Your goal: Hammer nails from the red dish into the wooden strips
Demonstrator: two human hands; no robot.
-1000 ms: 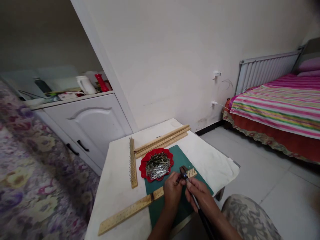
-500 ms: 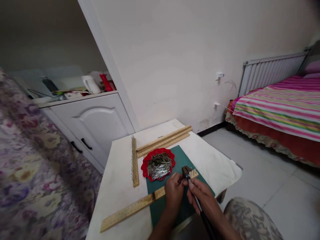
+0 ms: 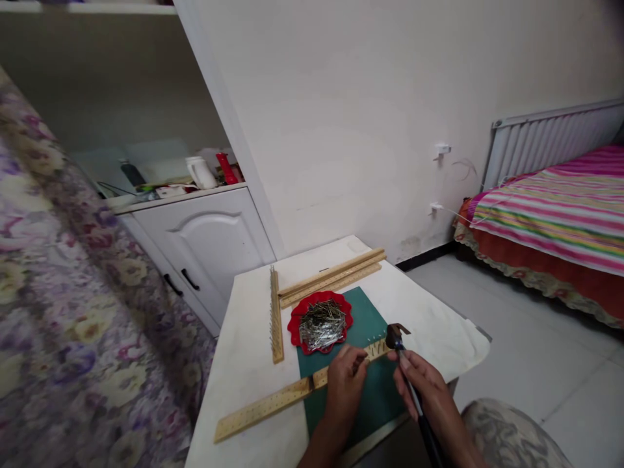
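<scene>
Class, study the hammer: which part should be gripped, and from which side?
I would wrap the right hand around the dark handle of the hammer, coming from the near right. The long, slim handle slants toward that side, while the head lies at the far end. The right hand now grips higher up.

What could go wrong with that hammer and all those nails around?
The left hand is close to the hammer in the right hand, so a stray swing might catch its fingers.

The upright nails in the wooden strip could scratch or snag a hand moving among them.

The red scalloped dish, heaped with loose nails, sits near the left hand; a bump might spill some.
</scene>
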